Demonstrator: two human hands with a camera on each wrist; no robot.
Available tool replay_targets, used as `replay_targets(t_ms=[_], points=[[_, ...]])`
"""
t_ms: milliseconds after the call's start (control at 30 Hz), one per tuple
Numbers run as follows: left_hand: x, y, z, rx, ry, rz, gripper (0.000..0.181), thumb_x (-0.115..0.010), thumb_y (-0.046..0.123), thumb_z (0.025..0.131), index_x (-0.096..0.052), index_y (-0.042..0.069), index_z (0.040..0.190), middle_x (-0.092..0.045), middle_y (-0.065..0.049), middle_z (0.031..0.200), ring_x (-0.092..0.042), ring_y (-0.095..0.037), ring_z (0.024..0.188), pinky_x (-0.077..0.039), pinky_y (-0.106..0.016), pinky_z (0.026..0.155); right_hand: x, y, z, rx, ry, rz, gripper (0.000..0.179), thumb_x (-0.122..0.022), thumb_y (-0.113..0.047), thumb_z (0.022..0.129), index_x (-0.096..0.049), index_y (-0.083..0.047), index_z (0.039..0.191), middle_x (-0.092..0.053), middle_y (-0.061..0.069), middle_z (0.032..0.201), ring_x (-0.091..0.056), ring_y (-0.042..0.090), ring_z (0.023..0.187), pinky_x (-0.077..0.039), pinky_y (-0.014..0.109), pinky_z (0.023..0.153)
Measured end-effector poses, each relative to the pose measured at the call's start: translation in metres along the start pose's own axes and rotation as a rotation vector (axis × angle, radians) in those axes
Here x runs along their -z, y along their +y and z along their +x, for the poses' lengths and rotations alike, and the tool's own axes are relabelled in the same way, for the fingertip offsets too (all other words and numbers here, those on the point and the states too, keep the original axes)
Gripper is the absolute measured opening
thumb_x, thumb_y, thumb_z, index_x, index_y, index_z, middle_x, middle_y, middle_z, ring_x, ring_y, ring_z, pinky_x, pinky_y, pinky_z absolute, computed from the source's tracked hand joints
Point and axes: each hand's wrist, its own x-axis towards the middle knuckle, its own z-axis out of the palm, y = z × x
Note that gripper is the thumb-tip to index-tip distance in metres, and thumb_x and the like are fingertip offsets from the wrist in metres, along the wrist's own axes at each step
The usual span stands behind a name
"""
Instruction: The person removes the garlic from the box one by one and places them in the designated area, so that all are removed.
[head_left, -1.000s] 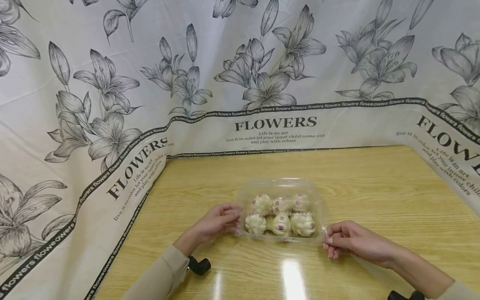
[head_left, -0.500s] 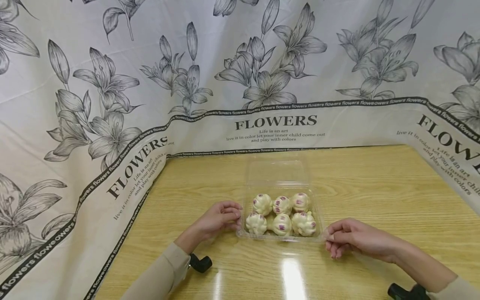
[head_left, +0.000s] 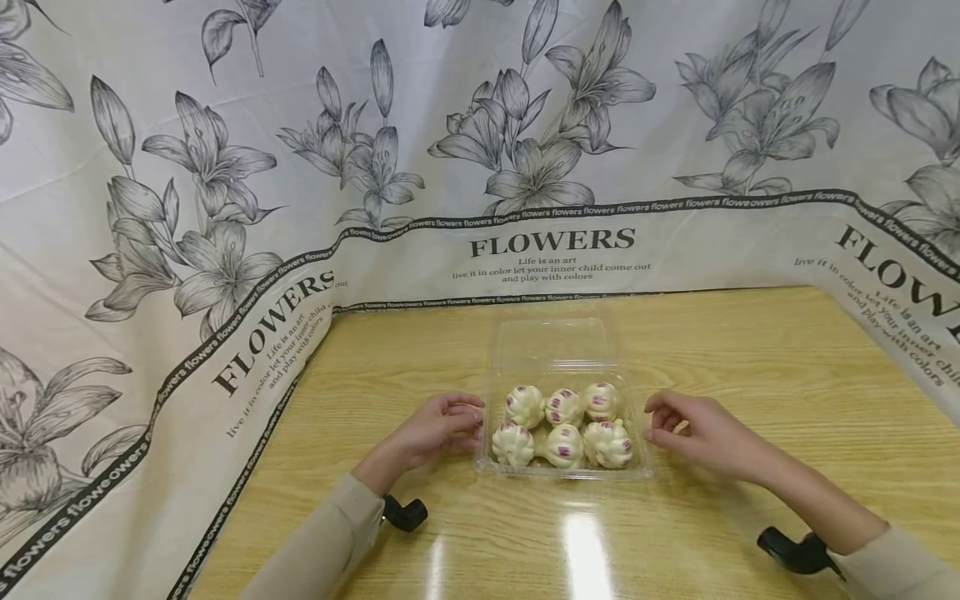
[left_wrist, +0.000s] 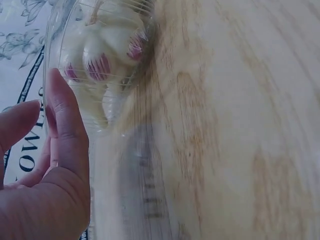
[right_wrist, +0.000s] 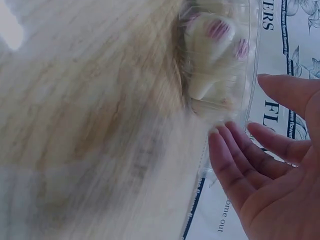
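A clear plastic clamshell box (head_left: 570, 472) sits mid-table, its transparent lid (head_left: 551, 342) folded back behind it. Inside are several cream garlic bulbs (head_left: 564, 446) with purple marks, set in two rows. My left hand (head_left: 432, 433) is at the box's left side; in the left wrist view its fingertips (left_wrist: 61, 87) meet the clear wall, with the thumb held apart. At the right side, my right hand (head_left: 697, 433) has its fingers loosely bent. Thumb and fingers (right_wrist: 230, 160) stand apart beside the box in the right wrist view, pinching nothing; whether they touch it, I cannot tell.
The box rests on a wood-grain table (head_left: 720, 350). White cloth (head_left: 405, 275) printed with flowers and lettering hangs along its back and sides. Black wrist mounts (head_left: 405, 513) show below both forearms.
The lid, over the box a second ago, has swung back and lies open behind it. My right hand has left the front right corner and moved farther up the right side. The left hand barely moved.
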Motion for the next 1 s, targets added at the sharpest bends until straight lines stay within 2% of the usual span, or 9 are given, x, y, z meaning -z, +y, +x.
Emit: replay_targets(t_ms=[200, 433, 733, 833, 1000], points=[[0.0, 0.001, 0.006, -0.018, 0.017, 0.01, 0.038, -0.057, 0.007, 0.106, -0.048, -0.01, 0.139, -0.068, -0.008, 0.094, -0.066, -0.017, 0.084, -0.063, -0.031, 0.077, 0.002, -0.007, 0.01, 0.096, 0.076, -0.171, 0.037, -0.08, -0.015, 0.091, -0.064, 0.002, 0.12, -0.066, 0.007, 0.105, -0.062, 0.018, 0.089, -0.058, 0.032, 0.071], [0.001, 0.001, 0.01, -0.013, 0.023, 0.006, 0.036, -0.057, 0.007, 0.105, -0.049, -0.01, 0.136, -0.067, -0.007, 0.091, -0.066, -0.016, 0.08, -0.062, -0.03, 0.074, 0.004, -0.016, 0.02, 0.173, 0.038, -0.248, 0.041, -0.081, -0.015, 0.09, -0.064, -0.001, 0.125, -0.064, 0.012, 0.118, -0.065, 0.026, 0.096, -0.06, 0.045, 0.079], [0.001, 0.002, 0.012, -0.006, 0.027, -0.005, 0.032, -0.056, 0.003, 0.105, -0.05, -0.011, 0.132, -0.066, -0.006, 0.092, -0.065, -0.015, 0.078, -0.061, -0.027, 0.07, -0.001, -0.02, 0.034, 0.162, 0.022, -0.266, 0.051, -0.081, -0.012, 0.088, -0.06, 0.007, 0.131, -0.062, 0.021, 0.124, -0.064, 0.038, 0.108, -0.059, 0.052, 0.087], [0.001, 0.003, 0.012, -0.006, 0.025, -0.011, 0.031, -0.056, 0.003, 0.105, -0.049, -0.011, 0.131, -0.065, -0.007, 0.093, -0.065, -0.015, 0.078, -0.061, -0.027, 0.07, -0.006, -0.019, 0.042, 0.158, 0.026, -0.287, 0.052, -0.08, -0.015, 0.09, -0.06, 0.008, 0.132, -0.062, 0.023, 0.127, -0.063, 0.041, 0.113, -0.057, 0.056, 0.094], [0.002, 0.002, 0.012, -0.015, 0.015, -0.01, 0.031, -0.057, 0.004, 0.104, -0.049, -0.011, 0.13, -0.065, -0.007, 0.092, -0.065, -0.015, 0.079, -0.062, -0.028, 0.071, -0.012, -0.018, 0.055, 0.137, 0.015, -0.322, 0.052, -0.079, -0.022, 0.092, -0.061, 0.01, 0.129, -0.064, 0.024, 0.124, -0.063, 0.043, 0.113, -0.055, 0.058, 0.097]])
